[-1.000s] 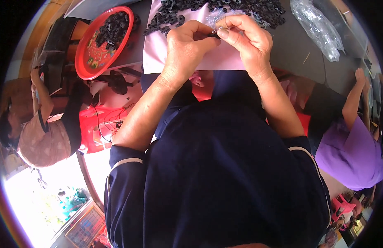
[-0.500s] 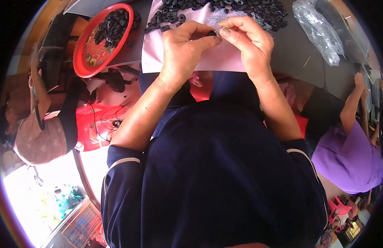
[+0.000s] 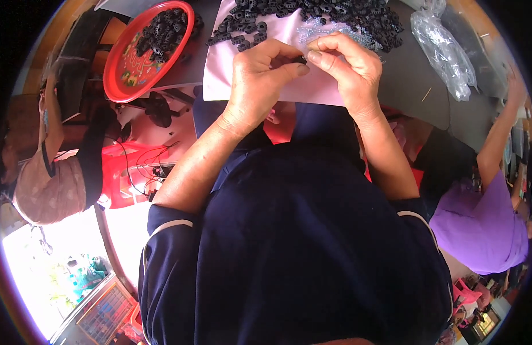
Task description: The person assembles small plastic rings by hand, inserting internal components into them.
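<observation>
My left hand (image 3: 259, 77) pinches a small black plastic part (image 3: 300, 59) between thumb and fingertips; most of it is hidden. Close against it, my right hand (image 3: 352, 69) is closed in a pinch, and whatever lies between its fingertips is too small to make out. Both hands are above a pale pink cloth (image 3: 223, 77) on the table. Just beyond my fingers lies a pile of small clear, bluish pieces (image 3: 335, 33). Many black plastic parts (image 3: 251, 27) like the held one are heaped along the cloth's far side.
A red oval tray (image 3: 112, 75) with black parts (image 3: 165, 34) stands at the left. On the grey tabletop (image 3: 404, 86) to the right lies a crumpled clear plastic bag (image 3: 441, 54). One person in brown (image 3: 53, 192) is at the left, another in purple (image 3: 478, 230) at the right.
My hands remain pinched together, fingertips nearly meeting. The table and its contents sit slightly shifted in the picture. The arm of the person at the right has moved farther out.
</observation>
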A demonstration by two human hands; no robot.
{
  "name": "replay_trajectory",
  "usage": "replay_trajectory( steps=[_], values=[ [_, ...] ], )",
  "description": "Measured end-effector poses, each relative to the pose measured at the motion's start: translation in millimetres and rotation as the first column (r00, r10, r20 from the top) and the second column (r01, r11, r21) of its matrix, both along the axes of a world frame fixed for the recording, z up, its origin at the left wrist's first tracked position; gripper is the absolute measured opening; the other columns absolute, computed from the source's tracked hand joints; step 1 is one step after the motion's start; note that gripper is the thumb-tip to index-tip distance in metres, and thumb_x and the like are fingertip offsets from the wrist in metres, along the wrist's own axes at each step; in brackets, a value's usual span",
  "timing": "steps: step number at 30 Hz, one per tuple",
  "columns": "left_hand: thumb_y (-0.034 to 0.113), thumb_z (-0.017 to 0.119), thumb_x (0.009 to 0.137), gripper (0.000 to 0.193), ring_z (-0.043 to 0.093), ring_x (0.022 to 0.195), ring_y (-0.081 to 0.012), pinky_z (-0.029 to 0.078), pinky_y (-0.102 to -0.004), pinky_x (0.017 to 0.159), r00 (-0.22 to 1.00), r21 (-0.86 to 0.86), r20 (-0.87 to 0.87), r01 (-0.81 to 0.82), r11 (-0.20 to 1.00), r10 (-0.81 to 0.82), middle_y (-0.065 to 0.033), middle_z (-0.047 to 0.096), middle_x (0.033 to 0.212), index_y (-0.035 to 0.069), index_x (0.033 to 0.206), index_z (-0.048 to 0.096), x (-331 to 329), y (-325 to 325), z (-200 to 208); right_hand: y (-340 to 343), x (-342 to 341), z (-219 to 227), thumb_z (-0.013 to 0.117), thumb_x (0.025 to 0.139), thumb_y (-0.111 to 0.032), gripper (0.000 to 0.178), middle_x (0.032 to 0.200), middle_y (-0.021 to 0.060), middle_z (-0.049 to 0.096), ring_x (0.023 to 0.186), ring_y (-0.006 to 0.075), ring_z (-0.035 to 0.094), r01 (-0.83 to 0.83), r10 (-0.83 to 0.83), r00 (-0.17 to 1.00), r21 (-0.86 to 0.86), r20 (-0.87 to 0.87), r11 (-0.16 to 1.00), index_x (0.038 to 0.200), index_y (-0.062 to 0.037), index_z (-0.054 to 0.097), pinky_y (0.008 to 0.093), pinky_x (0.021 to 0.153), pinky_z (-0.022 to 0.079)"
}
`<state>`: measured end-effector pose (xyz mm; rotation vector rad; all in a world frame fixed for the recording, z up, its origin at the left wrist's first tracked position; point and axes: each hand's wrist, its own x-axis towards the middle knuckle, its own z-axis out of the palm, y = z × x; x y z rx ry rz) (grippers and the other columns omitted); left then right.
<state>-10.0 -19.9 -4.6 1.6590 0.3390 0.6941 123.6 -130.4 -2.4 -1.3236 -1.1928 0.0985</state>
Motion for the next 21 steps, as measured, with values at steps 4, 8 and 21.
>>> replay_trajectory(
  steps=[4, 8, 21],
  values=[
    [0.004, 0.074, 0.080, 0.019, 0.053, 0.068, -0.0038, 0.043, -0.0188, 0.059, 0.994, -0.060, -0.110, -0.034, 0.998, 0.027, -0.0002, 0.064, 0.079, -0.002, 0.098, 0.068, -4, -2, 12, -1, 0, -2, 0.072, 0.079, -0.003, 0.008, 0.075, 0.0044, 0.066, 0.069, 0.0081, 0.060, 0.048, -0.047, 0.999, -0.031, 0.011, 0.998, 0.084, 0.0010, 0.066, 0.0225, 0.064, 0.047],
    [0.004, 0.075, 0.080, 0.020, 0.051, 0.063, -0.0023, 0.040, -0.0183, 0.054, 0.995, -0.050, -0.093, -0.038, 0.998, 0.033, 0.0004, 0.064, 0.077, -0.002, 0.097, 0.067, -3, -1, 2, -1, -3, 2, 0.072, 0.079, -0.003, 0.008, 0.073, 0.0040, 0.066, 0.067, 0.0080, 0.059, 0.049, -0.048, 0.999, -0.031, 0.024, 0.998, 0.084, 0.0008, 0.066, 0.0222, 0.063, 0.047],
    [0.002, 0.070, 0.082, 0.015, 0.060, 0.075, -0.0089, 0.049, -0.0230, 0.070, 0.994, -0.267, -0.113, -0.026, 0.963, -0.005, -0.0046, 0.067, 0.081, -0.004, 0.095, 0.066, -4, 1, 5, 4, 0, 3, 0.071, 0.078, -0.002, 0.009, 0.075, 0.0090, 0.063, 0.068, 0.0210, 0.061, 0.047, -0.046, 0.926, 0.005, 0.375, 0.999, 0.084, -0.0001, 0.065, 0.0313, 0.061, 0.047]
  ],
)
